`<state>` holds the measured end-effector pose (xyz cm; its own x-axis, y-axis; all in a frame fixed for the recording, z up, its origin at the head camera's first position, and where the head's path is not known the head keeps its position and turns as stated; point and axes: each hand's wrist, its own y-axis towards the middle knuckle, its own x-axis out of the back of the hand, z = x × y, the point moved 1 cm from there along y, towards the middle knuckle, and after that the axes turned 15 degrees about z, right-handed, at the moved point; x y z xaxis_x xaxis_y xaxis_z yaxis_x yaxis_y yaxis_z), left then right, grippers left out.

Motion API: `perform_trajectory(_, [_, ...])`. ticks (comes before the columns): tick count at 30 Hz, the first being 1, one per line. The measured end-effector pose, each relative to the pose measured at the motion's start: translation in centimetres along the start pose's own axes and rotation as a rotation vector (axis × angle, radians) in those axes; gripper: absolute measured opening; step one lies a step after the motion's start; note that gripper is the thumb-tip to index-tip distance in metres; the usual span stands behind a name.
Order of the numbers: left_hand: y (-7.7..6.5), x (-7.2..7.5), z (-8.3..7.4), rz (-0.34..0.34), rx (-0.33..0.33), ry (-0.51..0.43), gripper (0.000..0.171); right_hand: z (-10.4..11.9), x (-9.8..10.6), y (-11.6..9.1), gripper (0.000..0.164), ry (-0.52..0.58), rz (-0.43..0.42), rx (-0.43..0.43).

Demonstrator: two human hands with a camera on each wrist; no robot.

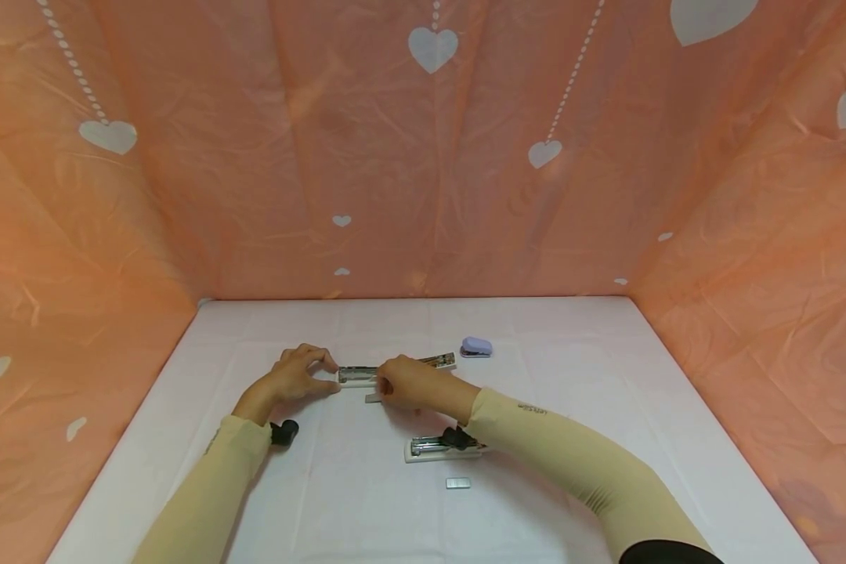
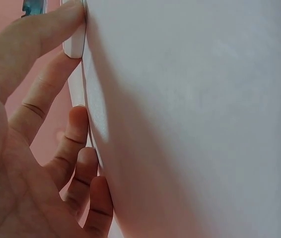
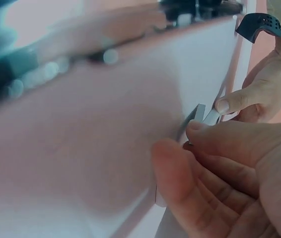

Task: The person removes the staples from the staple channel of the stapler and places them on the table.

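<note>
Opened stapler [image 1: 356, 375] lay on table [image 1: 352, 501]. Left hand [image 1: 298, 374] pinched stapler's left end; right hand [image 1: 417, 384], apart, over stapler's middle, pinched staple strip [image 1: 372, 399] just on stapler's near side. Good handling likely needed stapler steadied, strip kept parallel.

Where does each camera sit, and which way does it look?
Head: worn on the head, facing forward and down at the white table and orange backdrop; left grip, right grip and sleeves show.
Left wrist: worn there, facing the left grip's thumb and fingers at the white end of a stapler.
Right wrist: worn there, looking past the right grip toward the left grip.
Shared: head and right-wrist views both show both grips.
</note>
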<state>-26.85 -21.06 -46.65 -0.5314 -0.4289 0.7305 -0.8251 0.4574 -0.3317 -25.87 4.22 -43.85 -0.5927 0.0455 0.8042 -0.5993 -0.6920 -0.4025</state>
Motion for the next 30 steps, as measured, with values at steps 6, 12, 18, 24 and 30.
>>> perform_trajectory(6, [0.0,0.0,-0.1,0.005,0.003,-0.009,0.025,0.0,0.1,-0.2,0.004,-0.060,-0.010,-0.004])
perform_trajectory(12, [0.1,0.0,0.2,0.018,0.017,-0.021,0.024,-0.1,1.0,-0.9,0.007,-0.089,-0.036,0.044])
perform_trajectory(18, [-0.2,0.1,0.1,0.012,0.002,-0.022,0.027,-0.6,2.5,-2.3,0.006,-0.051,-0.096,0.091])
perform_trajectory(24, [-0.4,0.3,0.0,0.035,-0.001,-0.036,0.035,-2.2,3.9,-3.9,0.005,-0.001,-0.179,0.110])
perform_trajectory(30, [-0.8,1.2,-0.2,0.081,-0.082,-0.097,0.051,-4.4,5.3,-6.0,0.008,0.087,-0.244,0.092])
